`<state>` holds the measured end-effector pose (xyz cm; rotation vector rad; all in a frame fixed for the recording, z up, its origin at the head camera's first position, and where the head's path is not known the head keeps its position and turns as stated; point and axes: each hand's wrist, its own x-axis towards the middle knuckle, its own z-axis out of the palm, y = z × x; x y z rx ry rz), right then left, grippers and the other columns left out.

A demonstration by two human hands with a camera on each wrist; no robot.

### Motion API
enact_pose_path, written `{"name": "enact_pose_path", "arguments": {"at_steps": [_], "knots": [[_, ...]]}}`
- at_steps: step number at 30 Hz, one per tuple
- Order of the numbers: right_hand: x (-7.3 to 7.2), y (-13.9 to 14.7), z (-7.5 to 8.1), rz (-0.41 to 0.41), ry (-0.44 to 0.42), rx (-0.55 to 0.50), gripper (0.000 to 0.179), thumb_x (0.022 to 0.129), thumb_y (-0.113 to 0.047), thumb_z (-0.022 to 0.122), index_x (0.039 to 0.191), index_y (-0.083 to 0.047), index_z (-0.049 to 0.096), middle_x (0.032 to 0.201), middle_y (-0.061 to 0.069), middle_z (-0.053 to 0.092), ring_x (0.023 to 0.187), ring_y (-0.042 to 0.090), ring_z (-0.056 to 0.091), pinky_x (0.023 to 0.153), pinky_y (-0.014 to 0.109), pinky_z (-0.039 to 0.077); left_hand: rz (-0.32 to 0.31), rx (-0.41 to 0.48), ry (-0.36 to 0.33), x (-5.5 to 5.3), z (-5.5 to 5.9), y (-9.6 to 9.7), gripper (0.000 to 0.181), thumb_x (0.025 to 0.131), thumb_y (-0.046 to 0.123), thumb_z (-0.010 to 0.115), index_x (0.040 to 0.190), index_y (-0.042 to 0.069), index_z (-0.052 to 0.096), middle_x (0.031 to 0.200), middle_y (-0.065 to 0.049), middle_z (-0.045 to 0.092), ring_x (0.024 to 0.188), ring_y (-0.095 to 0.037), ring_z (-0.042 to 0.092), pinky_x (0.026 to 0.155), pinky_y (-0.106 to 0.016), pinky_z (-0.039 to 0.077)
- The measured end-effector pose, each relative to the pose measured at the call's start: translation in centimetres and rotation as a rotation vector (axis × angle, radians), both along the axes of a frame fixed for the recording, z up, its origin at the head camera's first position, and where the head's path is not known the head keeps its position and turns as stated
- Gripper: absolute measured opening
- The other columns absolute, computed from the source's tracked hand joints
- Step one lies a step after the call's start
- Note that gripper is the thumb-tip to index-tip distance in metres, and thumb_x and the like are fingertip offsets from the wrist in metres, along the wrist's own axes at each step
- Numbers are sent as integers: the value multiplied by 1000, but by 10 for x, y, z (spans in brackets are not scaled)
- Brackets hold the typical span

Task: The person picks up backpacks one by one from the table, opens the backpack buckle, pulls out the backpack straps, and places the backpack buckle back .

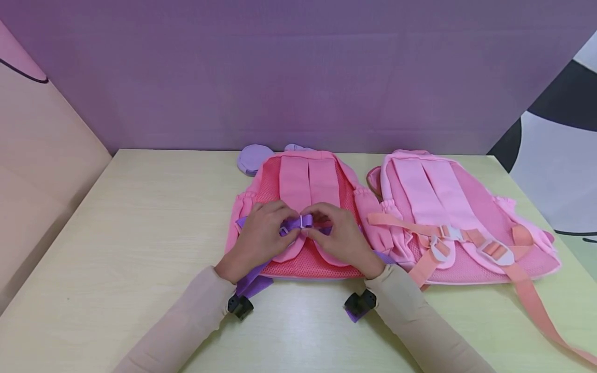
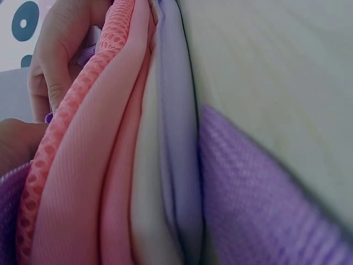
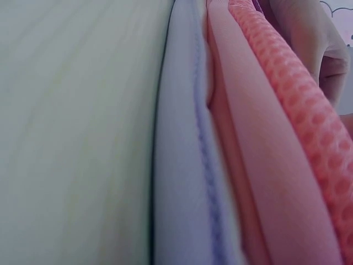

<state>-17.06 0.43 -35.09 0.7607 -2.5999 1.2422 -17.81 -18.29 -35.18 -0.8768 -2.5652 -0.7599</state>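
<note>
A pink backpack point(image 1: 310, 181) lies with its coral mesh back panel and shoulder straps facing up. Over its middle, my left hand point(image 1: 263, 230) and right hand point(image 1: 340, 233) meet fingertip to fingertip. Between them is a purple chest strap with a pale buckle point(image 1: 305, 221). The left thumb and fingers pinch the strap on one side, while the right ones pinch it on the other. Fingers hide part of the buckle, so whether its halves are joined is unclear. In the left wrist view a loose purple strap point(image 2: 259, 199) crosses beside the bag's layered edge.
To the right lies a second pink backpack point(image 1: 434, 207), its orange chest strap point(image 1: 406, 224) joined by a white buckle point(image 1: 451, 233). One long orange strap point(image 1: 536, 305) trails to the table's right edge. A round lilac piece point(image 1: 254, 158) pokes out behind the first bag.
</note>
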Motion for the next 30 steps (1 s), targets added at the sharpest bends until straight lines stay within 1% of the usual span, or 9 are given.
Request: {"name": "enact_pose_path", "arguments": {"at_steps": [5, 9, 13, 23, 30], "knots": [[-1, 1, -1, -9, 15, -7, 32, 77, -4, 77, 107, -3, 65, 100, 11, 68, 86, 23, 67, 79, 38, 56, -6, 12, -7, -1, -1, 0, 23, 78, 18, 77, 98, 7, 72, 90, -4, 68, 84, -16, 61, 81, -37, 44], [0, 1, -1, -26, 8, -20, 30, 77, -4, 77, 106, -3, 67, 100, 10, 69, 87, 23, 67, 79, 39, 56, -11, 18, -25, -1, -1, -1, 23, 78, 17, 76, 98, 8, 72, 90, -3, 67, 83, -16, 60, 82, -37, 44], [0, 1, -2, -31, -4, -32, 29, 78, -4, 76, 105, -3, 67, 100, 10, 70, 87, 23, 67, 80, 39, 56, 1, 7, -51, -2, 0, -1, 23, 79, 19, 76, 99, 8, 71, 90, -3, 67, 84, -16, 61, 83, -38, 43], [-1, 0, 0, -34, -10, -53, 29, 78, -4, 76, 106, -2, 66, 100, 12, 69, 86, 23, 66, 79, 39, 56, 15, -4, -90, -3, 2, -1, 24, 78, 18, 75, 99, 7, 72, 91, -3, 68, 86, -17, 62, 83, -39, 43], [0, 0, 0, -30, -23, -27, 32, 78, -4, 76, 107, -2, 66, 101, 12, 69, 88, 24, 67, 80, 39, 56, -2, -23, -78, -1, 1, -1, 24, 81, 20, 75, 101, 8, 72, 93, -4, 68, 90, -17, 62, 86, -41, 41]]}}
